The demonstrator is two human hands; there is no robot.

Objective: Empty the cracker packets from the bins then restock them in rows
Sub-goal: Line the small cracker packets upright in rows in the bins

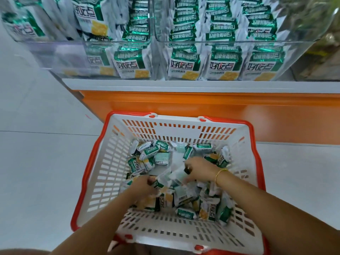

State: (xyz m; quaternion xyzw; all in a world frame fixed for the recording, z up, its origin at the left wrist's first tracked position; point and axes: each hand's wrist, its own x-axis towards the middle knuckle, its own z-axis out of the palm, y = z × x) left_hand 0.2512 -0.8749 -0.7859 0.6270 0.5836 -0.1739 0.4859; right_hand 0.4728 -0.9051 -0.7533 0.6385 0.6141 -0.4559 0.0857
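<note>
Head view: in white/orange basket (103, 162) w/ loose cracker packets (207, 208), left hand (145, 184) curled round one, right hand (199, 170) pinching another, blurred; more stood in rows in clear bins (202, 42) above.

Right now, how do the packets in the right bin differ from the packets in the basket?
The bin packets stand upright in three neat rows inside the clear right bin; the basket packets lie jumbled, facing every way, in the basket. No hand touches the bin packets; the left hand and right hand are both down among the basket packets. Both sets share the same green and white wrapper with a yellow cracker picture.
</note>
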